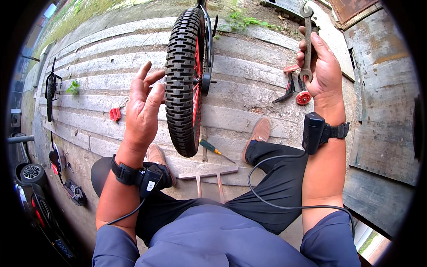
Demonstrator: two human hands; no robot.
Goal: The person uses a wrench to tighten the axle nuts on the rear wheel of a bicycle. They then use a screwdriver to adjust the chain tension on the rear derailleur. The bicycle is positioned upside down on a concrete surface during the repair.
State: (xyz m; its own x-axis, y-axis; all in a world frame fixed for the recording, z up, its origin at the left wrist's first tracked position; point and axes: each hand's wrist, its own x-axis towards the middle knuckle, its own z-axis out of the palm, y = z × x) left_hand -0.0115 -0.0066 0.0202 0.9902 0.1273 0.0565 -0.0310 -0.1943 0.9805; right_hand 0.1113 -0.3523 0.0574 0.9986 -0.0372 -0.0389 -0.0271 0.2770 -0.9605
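A bicycle wheel with a chunky black tyre (180,84) and red spokes stands upright in front of me. My left hand (144,104) is open at its left side, fingers apart; I cannot tell whether they touch the rubber. A dark axle end (213,82) sticks out on the wheel's right. Farther right, my right hand (328,73) is closed around a metal wrench (308,42), held upright with its open jaw at the top. Below that hand lie a small red wheel (303,97) and a black bracket (288,90) on the ground.
Between my feet lie a green-handled screwdriver (211,148) and a second wrench (205,155), close to a wooden frame (209,172). A red plastic piece (115,114) is at left. Beyond are another bicycle (50,91) and a dark car (42,218). Boards (380,133) line the right side.
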